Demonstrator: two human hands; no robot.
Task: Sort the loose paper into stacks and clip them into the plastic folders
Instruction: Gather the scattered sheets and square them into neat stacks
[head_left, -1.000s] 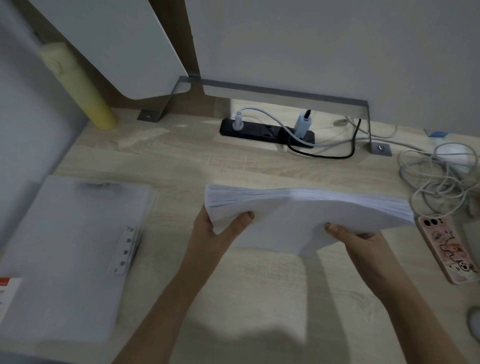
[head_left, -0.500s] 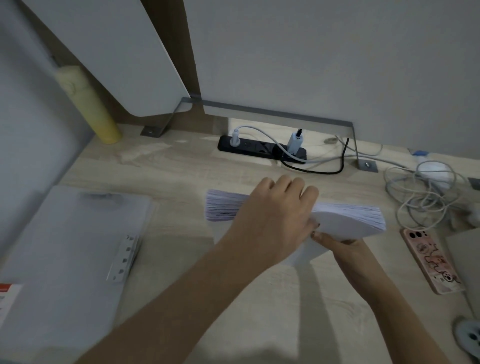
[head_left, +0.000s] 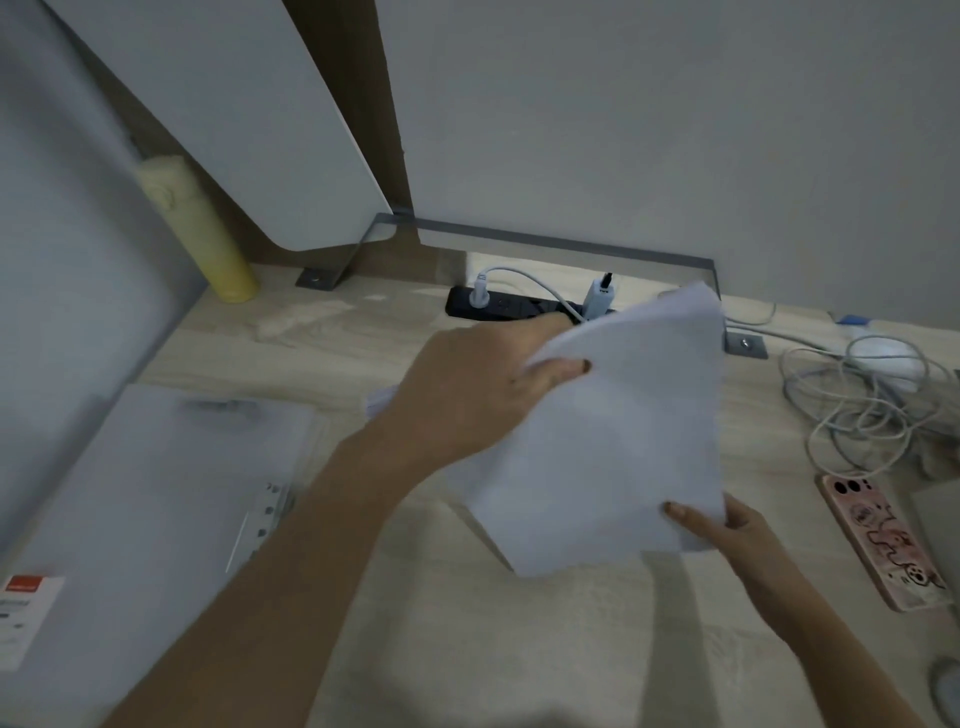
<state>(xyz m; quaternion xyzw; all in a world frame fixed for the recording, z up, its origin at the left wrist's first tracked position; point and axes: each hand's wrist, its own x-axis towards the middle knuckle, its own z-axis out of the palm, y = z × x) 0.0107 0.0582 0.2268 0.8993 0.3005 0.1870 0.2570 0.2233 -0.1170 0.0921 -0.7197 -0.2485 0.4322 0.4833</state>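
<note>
Paper stack (head_left: 613, 441) tilted up above desk (head_left: 519, 649).
Left hand (head_left: 478, 395) gripping far edge at 11 o'clock, right hand (head_left: 727, 535) pinching corner at 5; folder (head_left: 145, 499) at 9.

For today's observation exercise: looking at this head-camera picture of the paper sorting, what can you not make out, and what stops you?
- Paper stack, head view: sheet count and any print unreadable; motion blur, and the left hand covers its left edge.
- Right hand: fingers hidden behind the paper.
- Plastic folder: label text at the left frame edge too small and cut off.
- Power strip: right end hidden by the lifted paper.
</note>
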